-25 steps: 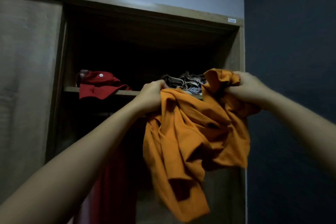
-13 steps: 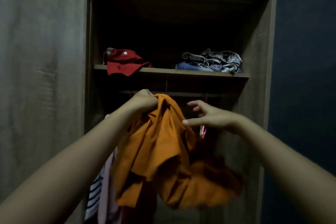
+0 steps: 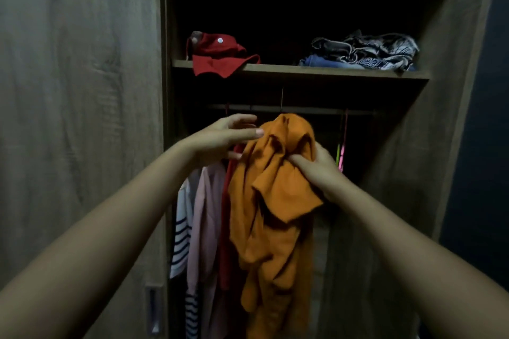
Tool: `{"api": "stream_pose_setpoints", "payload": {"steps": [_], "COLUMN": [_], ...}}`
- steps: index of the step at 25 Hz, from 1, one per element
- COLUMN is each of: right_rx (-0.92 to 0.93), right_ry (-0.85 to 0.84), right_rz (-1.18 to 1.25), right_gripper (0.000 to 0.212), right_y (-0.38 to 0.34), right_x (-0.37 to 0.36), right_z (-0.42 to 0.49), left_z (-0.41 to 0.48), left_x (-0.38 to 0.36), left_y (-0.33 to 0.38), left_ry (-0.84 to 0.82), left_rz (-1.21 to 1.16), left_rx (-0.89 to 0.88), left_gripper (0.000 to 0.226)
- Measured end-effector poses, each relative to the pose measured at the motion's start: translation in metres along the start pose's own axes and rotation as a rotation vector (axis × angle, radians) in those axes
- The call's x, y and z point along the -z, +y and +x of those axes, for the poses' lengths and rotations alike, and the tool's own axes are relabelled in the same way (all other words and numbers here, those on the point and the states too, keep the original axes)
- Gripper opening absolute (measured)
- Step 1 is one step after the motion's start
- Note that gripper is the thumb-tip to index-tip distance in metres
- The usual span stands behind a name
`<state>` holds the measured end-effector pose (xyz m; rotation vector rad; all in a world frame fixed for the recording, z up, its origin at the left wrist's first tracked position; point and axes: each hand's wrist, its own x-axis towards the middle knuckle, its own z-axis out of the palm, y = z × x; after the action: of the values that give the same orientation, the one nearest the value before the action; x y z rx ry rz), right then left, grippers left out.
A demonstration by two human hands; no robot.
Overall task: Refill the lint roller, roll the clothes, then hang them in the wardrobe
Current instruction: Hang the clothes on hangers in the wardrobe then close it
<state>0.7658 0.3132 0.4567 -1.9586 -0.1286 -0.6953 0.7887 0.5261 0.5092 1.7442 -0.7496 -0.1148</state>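
An orange garment (image 3: 271, 201) hangs bunched in front of the open wardrobe, just below the hanging rail (image 3: 303, 110). My right hand (image 3: 316, 170) grips its upper folds from the right side. My left hand (image 3: 228, 140) is beside the garment's top on the left, fingers stretched out straight, thumb tip touching the cloth and holding nothing. Whether a hanger is inside the garment is hidden. No lint roller is in view.
A striped top (image 3: 181, 228), a pink garment (image 3: 206, 217) and a red one (image 3: 230, 201) hang at the left of the rail. Pink and green hangers (image 3: 341, 155) hang to the right. On the shelf (image 3: 330, 72) lie a red cap (image 3: 217, 55) and folded clothes (image 3: 363, 51). The sliding door (image 3: 80, 118) covers the left.
The garment came down from shelf height to the rail. The grip passed from my left hand to my right; my left hand let go and spread its fingers. The camera tilted down.
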Motion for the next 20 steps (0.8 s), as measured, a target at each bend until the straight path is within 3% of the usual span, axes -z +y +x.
{"api": "stream_pose_setpoints", "payload": {"steps": [2,4,8,12,20], "right_rx": [-0.074,-0.111,-0.196,-0.318,-0.412], "right_ry": [0.062,0.083,0.074,0.052,-0.261], "right_rz": [0.123,0.171,0.093,0.009,0.135], "right_gripper": [0.046,0.046,0.052,0.064,0.057], "right_y": [-0.003,-0.007,-0.001,0.008,0.013], "right_x": [0.000,0.002,0.014,0.032,0.046], "right_z": [0.006,0.011,0.021,0.020,0.005], "left_z": [-0.011,-0.018,-0.015,-0.013,-0.010], "left_x": [0.005,0.001,0.006,0.024,0.027], "left_y": [-0.024,-0.050,-0.064,-0.050,-0.049], "left_ry": [-0.059,-0.153,0.068,0.246,0.370], "left_rz": [0.134,0.216,0.186,-0.061,-0.259], "left_rx": [0.019,0.051,-0.030,-0.165,-0.160], "left_gripper": [0.090,0.094,0.043,0.018,0.025]}}
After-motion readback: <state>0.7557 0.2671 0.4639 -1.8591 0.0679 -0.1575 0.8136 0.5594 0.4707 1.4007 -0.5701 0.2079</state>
